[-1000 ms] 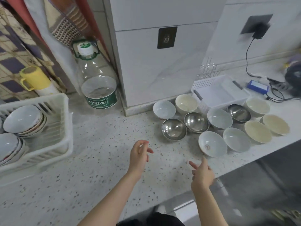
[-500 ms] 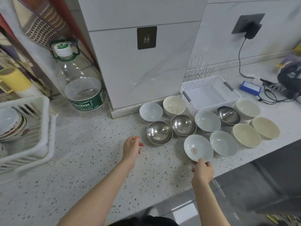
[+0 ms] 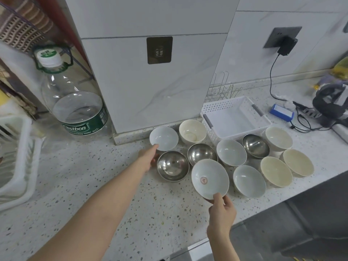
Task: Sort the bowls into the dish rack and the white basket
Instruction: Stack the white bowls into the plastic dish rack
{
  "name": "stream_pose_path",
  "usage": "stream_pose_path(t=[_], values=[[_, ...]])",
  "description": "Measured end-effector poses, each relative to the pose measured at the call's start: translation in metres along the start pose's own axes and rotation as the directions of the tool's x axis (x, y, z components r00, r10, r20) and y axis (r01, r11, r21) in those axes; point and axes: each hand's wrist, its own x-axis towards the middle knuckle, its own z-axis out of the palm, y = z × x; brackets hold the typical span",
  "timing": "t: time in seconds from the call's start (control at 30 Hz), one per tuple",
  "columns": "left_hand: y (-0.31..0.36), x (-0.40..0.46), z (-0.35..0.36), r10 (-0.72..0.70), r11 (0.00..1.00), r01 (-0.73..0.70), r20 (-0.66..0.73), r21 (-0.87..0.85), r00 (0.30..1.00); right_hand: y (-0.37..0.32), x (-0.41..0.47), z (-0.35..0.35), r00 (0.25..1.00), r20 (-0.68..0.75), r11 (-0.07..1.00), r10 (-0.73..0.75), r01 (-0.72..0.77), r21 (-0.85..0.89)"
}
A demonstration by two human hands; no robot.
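Observation:
Several bowls stand grouped on the speckled counter. My right hand (image 3: 222,209) pinches the near rim of a white bowl with a red mark inside (image 3: 209,177), which is tilted up. My left hand (image 3: 148,157) reaches to the near rim of a small white bowl (image 3: 164,138), fingertips touching it, beside a steel bowl (image 3: 172,165). A second steel bowl (image 3: 201,153) and a third (image 3: 255,146) sit among pale and cream bowls. The empty white basket (image 3: 235,117) stands behind them. The white dish rack (image 3: 20,162) is at the left edge.
A large clear water bottle (image 3: 75,102) stands at the back left by a tiled pillar (image 3: 150,72). A wire rack (image 3: 222,89) is behind the basket. A blue box (image 3: 281,112), cables and a dark bundle (image 3: 329,104) lie right. The counter edge runs near my right wrist.
My left hand has moved forward and right to the small white bowl's rim. My right hand keeps its hold on the red-marked bowl, which is tilted up more. The camera has turned right.

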Motion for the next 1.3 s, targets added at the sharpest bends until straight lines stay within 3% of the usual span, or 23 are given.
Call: stream_pose_path(t=[0.43, 0.73, 0.87, 1.1, 1.3], values=[[0.006, 0.003, -0.028, 0.116, 0.993, -0.115, -0.086, 0.015, 0.99, -0.002, -0.015, 0.015, 0.997, 0.079, 1.0, -0.002, 0.004, -0.021], [0.014, -0.059, -0.136, 0.197, 0.98, -0.198, -0.141, 0.011, 0.97, -0.002, -0.065, 0.07, 0.968, 0.24, 0.996, -0.068, 0.082, -0.047], [0.014, -0.092, -0.208, 0.246, 0.96, -0.261, -0.138, -0.101, 0.959, 0.001, -0.104, 0.105, 0.942, 0.328, 0.995, -0.068, 0.087, -0.042], [0.004, -0.13, -0.353, 0.307, 0.91, -0.354, -0.223, -0.218, 0.925, 0.005, -0.199, 0.171, 0.839, 0.52, 0.965, -0.16, 0.243, -0.096], [-0.017, -0.138, -0.456, 0.278, 0.881, -0.392, -0.383, -0.264, 0.881, -0.004, -0.265, 0.238, 0.658, 0.731, 0.9, -0.184, 0.412, -0.145]])
